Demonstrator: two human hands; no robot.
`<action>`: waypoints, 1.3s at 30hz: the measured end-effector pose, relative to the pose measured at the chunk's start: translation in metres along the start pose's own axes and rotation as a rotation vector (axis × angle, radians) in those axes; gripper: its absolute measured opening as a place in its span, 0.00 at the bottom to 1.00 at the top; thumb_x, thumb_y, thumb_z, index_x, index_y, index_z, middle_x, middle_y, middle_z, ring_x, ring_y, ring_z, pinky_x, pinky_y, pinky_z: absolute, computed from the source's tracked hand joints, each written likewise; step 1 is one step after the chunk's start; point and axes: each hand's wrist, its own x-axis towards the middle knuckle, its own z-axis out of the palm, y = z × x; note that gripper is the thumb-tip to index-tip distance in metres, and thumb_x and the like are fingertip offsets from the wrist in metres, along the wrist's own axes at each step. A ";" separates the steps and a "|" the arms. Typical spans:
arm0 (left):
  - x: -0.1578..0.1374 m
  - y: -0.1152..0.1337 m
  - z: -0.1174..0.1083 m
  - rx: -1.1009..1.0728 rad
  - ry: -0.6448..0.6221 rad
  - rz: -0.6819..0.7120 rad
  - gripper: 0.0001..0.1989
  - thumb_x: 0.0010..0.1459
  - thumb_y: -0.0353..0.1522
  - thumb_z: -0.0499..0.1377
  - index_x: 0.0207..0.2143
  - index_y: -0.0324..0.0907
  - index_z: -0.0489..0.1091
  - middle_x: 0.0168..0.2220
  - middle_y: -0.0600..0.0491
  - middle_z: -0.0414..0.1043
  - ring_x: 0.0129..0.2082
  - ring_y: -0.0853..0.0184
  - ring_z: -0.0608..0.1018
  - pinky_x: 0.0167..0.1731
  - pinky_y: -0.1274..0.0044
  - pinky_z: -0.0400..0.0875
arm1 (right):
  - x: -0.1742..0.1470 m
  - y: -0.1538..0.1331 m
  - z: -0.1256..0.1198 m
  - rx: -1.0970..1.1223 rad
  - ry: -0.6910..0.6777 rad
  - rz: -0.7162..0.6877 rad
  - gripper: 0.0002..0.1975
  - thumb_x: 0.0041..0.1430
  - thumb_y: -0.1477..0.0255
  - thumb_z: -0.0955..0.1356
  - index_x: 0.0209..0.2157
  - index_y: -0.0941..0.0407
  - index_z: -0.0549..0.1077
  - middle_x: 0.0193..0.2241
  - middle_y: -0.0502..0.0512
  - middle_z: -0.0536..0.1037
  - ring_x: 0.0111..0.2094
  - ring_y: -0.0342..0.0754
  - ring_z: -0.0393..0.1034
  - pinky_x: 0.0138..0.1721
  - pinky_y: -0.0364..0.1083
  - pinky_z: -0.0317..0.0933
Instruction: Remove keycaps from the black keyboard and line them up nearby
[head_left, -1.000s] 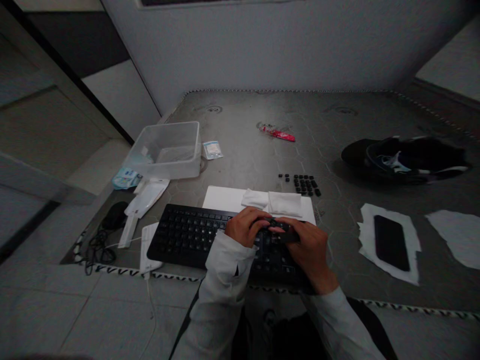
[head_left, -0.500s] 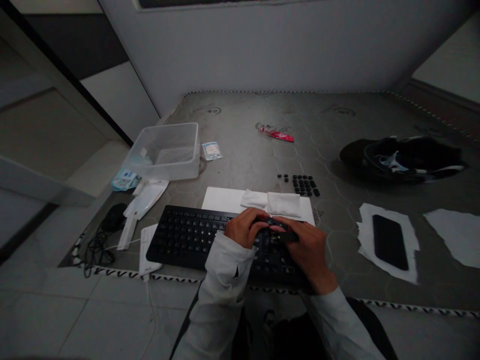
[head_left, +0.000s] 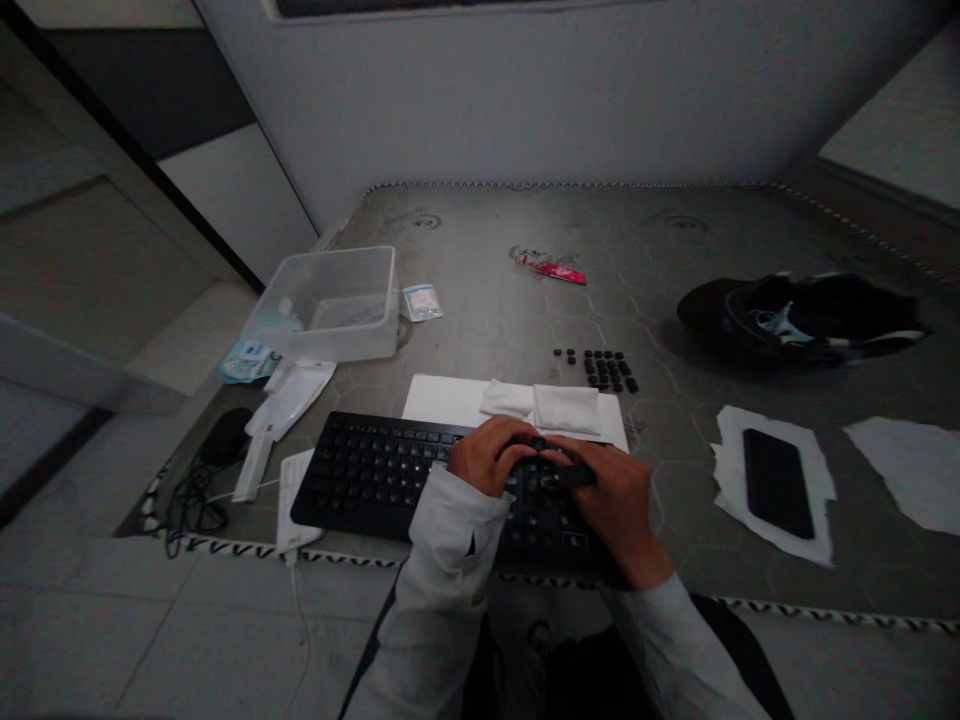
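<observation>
Only the viewpoint shifts slightly; left hand (head_left: pixel 481 456) and right hand (head_left: pixel 621 490) bunch fingers together, whatever they pinch unclear, perhaps bracing the keyboard (head_left: pixel 382 472) beneath; keycaps (head_left: pixel 615 368) lie beyond, apparently grouped for order.

A plastic bin (head_left: pixel 341 343) stands left and, seemingly, a dark helmet (head_left: pixel 750 335) right.

Keyboard (head_left: pixel 367 470): right part partly hidden under left hand (head_left: pixel 487 455) and right hand (head_left: pixel 619 490). Whatever fingertips pinch: too dark, small to tell. White sheet (head_left: pixel 439 398): near edge hidden behind keyboard and hands. Loose keycaps (head_left: pixel 606 368): markings too small. Sachet (head_left: pixel 423 303): print illegible. Far-right paper (head_left: pixel 911 475): cut by right edge. Sleeves (head_left: pixel 456 535): cut by near edge.
</observation>
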 end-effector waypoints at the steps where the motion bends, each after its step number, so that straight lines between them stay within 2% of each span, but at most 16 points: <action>1: 0.000 0.000 0.000 0.002 -0.004 0.003 0.07 0.63 0.32 0.56 0.41 0.43 0.73 0.40 0.52 0.77 0.41 0.67 0.77 0.43 0.76 0.72 | 0.000 0.000 0.000 -0.002 0.002 0.001 0.08 0.63 0.67 0.68 0.40 0.52 0.79 0.33 0.49 0.83 0.30 0.45 0.77 0.34 0.43 0.62; 6: -0.001 0.000 0.000 0.012 -0.031 -0.014 0.09 0.63 0.31 0.55 0.43 0.43 0.73 0.41 0.52 0.76 0.43 0.67 0.77 0.44 0.76 0.71 | -0.002 0.002 0.001 -0.001 0.004 -0.006 0.07 0.62 0.68 0.69 0.39 0.53 0.79 0.34 0.49 0.83 0.31 0.45 0.77 0.35 0.43 0.62; 18: -0.001 0.005 -0.001 0.042 -0.040 -0.036 0.08 0.63 0.31 0.55 0.43 0.44 0.72 0.39 0.53 0.76 0.41 0.67 0.77 0.42 0.77 0.70 | 0.000 0.000 0.000 -0.001 -0.008 -0.007 0.08 0.63 0.68 0.68 0.40 0.53 0.79 0.34 0.50 0.83 0.30 0.46 0.77 0.34 0.44 0.63; 39: -0.001 -0.001 0.000 0.033 -0.043 -0.040 0.07 0.63 0.34 0.57 0.41 0.44 0.73 0.39 0.54 0.76 0.39 0.68 0.77 0.40 0.77 0.71 | -0.003 0.004 0.001 0.040 -0.019 0.003 0.08 0.63 0.68 0.68 0.42 0.51 0.78 0.35 0.49 0.83 0.32 0.46 0.77 0.34 0.44 0.65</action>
